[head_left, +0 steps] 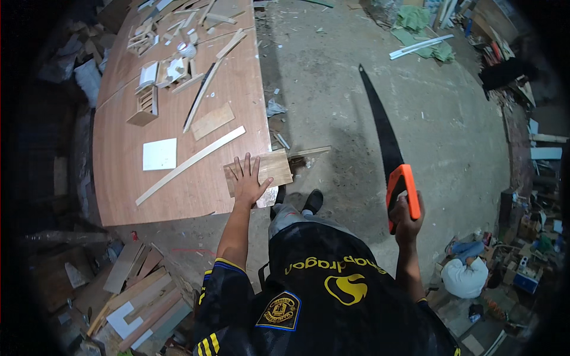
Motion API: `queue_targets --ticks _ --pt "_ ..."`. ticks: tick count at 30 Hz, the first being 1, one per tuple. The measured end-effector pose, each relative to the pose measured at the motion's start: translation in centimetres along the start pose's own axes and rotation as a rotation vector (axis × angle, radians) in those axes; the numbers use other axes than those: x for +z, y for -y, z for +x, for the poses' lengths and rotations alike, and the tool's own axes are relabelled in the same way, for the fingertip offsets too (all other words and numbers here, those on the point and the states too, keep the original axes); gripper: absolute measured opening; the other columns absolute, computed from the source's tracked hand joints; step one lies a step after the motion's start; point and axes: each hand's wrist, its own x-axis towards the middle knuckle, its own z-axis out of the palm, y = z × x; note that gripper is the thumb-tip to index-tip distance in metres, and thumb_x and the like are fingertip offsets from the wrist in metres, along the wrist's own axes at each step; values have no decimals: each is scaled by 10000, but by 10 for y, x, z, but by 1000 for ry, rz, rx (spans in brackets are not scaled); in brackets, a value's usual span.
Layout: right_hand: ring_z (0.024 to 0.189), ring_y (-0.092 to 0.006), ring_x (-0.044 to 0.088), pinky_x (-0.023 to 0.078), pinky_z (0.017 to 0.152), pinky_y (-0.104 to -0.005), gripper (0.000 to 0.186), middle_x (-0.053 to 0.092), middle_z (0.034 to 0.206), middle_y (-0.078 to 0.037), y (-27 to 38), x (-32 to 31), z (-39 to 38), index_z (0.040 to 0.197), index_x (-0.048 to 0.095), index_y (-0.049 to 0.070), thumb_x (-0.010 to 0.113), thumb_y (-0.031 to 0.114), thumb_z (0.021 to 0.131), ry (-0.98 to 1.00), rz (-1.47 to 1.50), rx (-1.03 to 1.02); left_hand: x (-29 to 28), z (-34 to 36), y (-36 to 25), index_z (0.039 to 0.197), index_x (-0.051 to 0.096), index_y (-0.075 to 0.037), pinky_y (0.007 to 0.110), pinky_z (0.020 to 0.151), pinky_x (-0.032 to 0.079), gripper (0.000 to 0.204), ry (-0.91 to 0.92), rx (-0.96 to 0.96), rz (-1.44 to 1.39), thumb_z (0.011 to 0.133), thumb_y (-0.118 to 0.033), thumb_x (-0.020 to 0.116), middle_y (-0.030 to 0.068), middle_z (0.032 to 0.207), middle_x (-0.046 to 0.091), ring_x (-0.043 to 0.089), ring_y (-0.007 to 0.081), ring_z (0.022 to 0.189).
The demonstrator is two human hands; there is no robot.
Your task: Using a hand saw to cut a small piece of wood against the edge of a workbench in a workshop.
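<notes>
Several small wooden frames (144, 108) sit already assembled at left on the worktable (202, 199), a pale strip (191, 166) lies loose nearer us, and here's the left hand (251, 183), fingers spread, flat on a board (277, 168) by the right edge, pressing without gripping. I can't spot a cut in that board, so the sawing looks all left to do, and out right the handsaw (382, 127) points clear of it, orange handle (412, 188) wrapped in the right hand's (407, 221) closed fist!

I have the left hand (250, 186) flat, fingers (247, 163) spread, near the desk (122, 178)'s near right corner; the right hand (407, 216) is curled beyond its right edge.
</notes>
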Motion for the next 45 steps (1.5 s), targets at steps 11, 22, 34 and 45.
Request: queue_targets --ticks 11,22,34,45 --pt "521 -40 451 340 458 -210 125 494 666 36 14 85 -24 910 505 74 620 116 937 87 38 173 -2 41 -21 1486 357 -142 676 1129 -2 778 -65 55 -129 879 -605 507 167 1538 276 93 440 1455" --pt "443 -32 378 297 409 -209 121 437 611 45 23 164 -26 950 490 48 594 109 948 156 -48 277 4 51 -4 1502 326 -91 627 1159 7 733 -93 177 -104 922 -495 519 80 1605 203 40 354 1497" --pt "426 -56 395 320 403 -227 114 447 571 18 19 186 -31 928 464 33 563 81 959 64 -84 274 1 44 39 1424 408 7 561 1186 97 673 -126 254 -226 920 -407 577 145 1566 258 123 358 1481" --pt "476 -63 421 353 453 -227 134 472 626 12 25 197 -38 921 468 35 590 89 929 66 -127 237 -22 26 40 1479 307 -52 624 1111 148 943 -201 -1 -269 777 -514 734 207 1523 226 189 440 1402"
